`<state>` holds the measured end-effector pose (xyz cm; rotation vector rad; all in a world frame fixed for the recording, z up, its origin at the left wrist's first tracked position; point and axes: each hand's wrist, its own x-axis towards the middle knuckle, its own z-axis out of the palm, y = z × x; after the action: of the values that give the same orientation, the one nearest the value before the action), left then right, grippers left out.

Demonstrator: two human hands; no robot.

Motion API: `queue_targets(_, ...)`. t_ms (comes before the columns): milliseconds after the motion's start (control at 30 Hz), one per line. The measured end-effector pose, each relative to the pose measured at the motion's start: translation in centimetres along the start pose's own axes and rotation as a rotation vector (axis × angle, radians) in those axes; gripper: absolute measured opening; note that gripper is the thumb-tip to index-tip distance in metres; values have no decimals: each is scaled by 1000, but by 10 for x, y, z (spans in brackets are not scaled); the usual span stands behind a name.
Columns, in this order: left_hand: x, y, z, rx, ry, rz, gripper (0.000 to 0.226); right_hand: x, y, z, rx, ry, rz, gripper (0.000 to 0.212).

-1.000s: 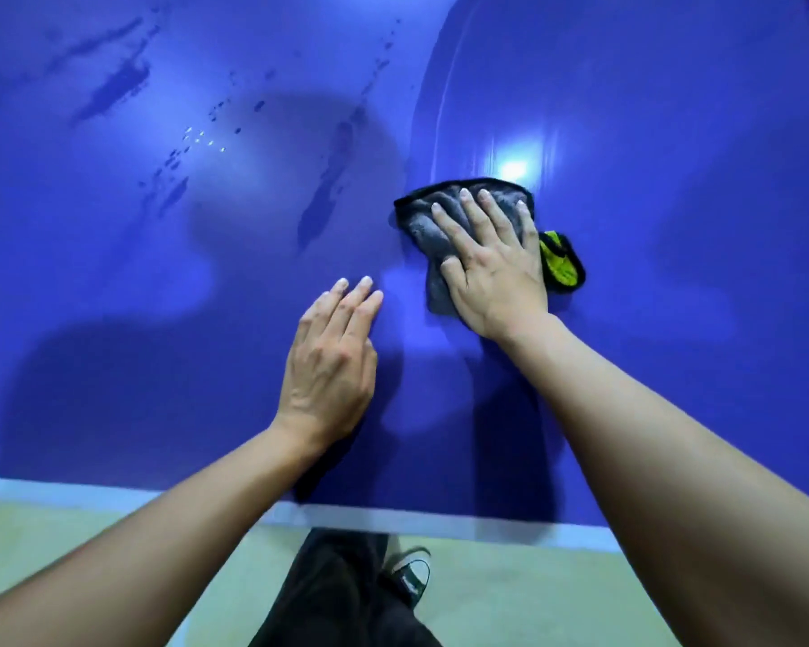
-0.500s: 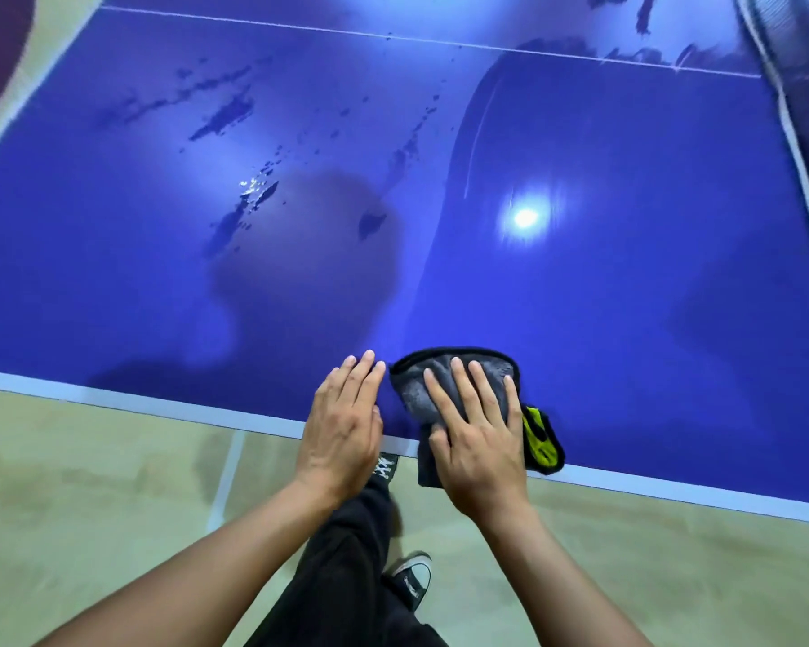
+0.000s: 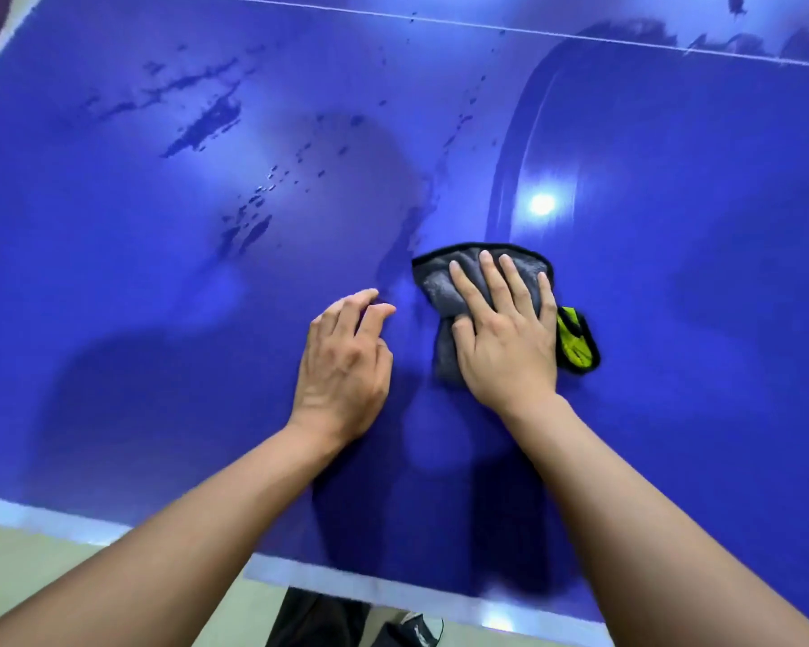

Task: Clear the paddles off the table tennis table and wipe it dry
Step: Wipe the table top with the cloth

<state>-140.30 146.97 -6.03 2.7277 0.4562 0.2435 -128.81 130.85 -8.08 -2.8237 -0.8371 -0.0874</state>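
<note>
the table tennis table (image 3: 113,319) fills nearly the whole view, a glossy blue top with a white band along the near edge and a thin white line across the far part. water droplets (image 3: 206,123) lie in dark streaks and specks over the far left half, with another trail of small spots running up toward the far line. a bright light reflection (image 3: 542,204) shines just beyond the cloth, and a curved smear runs up from there.

the cloth (image 3: 440,287) is grey with a black hem, folded, lying flat on the top a little right of centre; a yellow-green corner (image 3: 575,340) sticks out at its right side. the right hand (image 3: 505,338) presses flat on it, palm down, fingers spread, covering most of the fabric rather than gripping it.

the left hand (image 3: 342,366) rests on the bare table just beside the cloth, not touching it, holding nothing, fingers loosely curled with the tips on the surface.

both bare forearms reach in from the bottom of the view. below the near edge, dark trousers (image 3: 309,618) and 1 shoe (image 3: 416,628) show against a pale floor (image 3: 43,558). no paddles can be seen on the visible part of the top.
</note>
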Motion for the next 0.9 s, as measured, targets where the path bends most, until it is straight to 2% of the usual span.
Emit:
queue_targets(133,103,-24,6,75,-25,107,42,103,29,12,-62,-4,68,58)
queue_targets(300,221,-53,15,118,-86,122,46,234,68,22,-67,-20,169,61)
queue_targets(600,237,-63,27,86,-14,158,48,418,102,29,-68,-45,196,64)
queue_targets(900,241,-67,31,59,-6,180,49,453,102,28,-65,-78,198,63)
